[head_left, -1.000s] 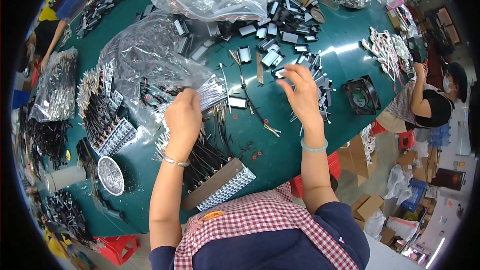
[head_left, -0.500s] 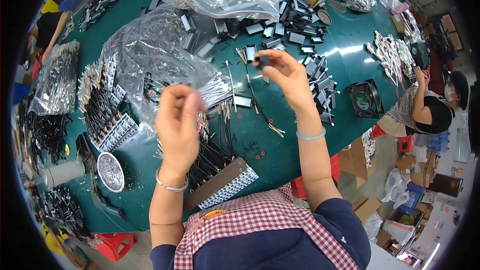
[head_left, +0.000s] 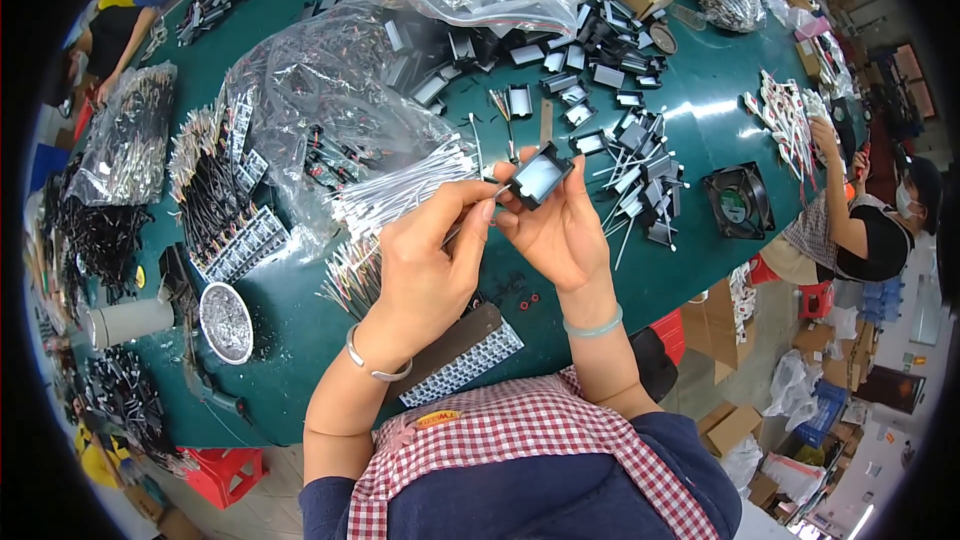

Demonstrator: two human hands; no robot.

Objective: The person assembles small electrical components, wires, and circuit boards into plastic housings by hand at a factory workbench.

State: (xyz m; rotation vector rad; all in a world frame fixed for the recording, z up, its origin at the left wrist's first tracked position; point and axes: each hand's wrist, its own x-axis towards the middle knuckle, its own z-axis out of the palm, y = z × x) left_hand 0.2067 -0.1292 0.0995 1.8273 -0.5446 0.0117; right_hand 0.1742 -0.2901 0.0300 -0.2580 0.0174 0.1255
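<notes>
Your left hand (head_left: 425, 265) is raised over the middle of the green table (head_left: 690, 270), near the edge closest to you, fingers curled narrow and pinched on a thin wire (head_left: 470, 212) between thumb and forefinger. That wire runs up to the right toward the small black frame (head_left: 540, 176), which sits just above and to the right of your left fingertips, close to touching them. Your right hand (head_left: 562, 230) holds that frame from below, thumb and fingers closed on its lower edge, so the frame stands tilted above both hands with its pale middle facing you.

Off at the left edge of the table you have a round metal dish (head_left: 226, 321), and above it a row of black parts in a strip (head_left: 235, 240). A bundle of white wires (head_left: 395, 190) lies on the table just left of your left hand, fanning out from under a crumpled clear bag (head_left: 300, 90). Below your hands, by the near edge, lies a brown strip holder (head_left: 460, 345). To the right of the frame, loose black frames with wires (head_left: 640, 175) are scattered, and further right a square black fan (head_left: 738, 202) rests near the right edge. Another person (head_left: 865, 230) sits beyond that edge.
</notes>
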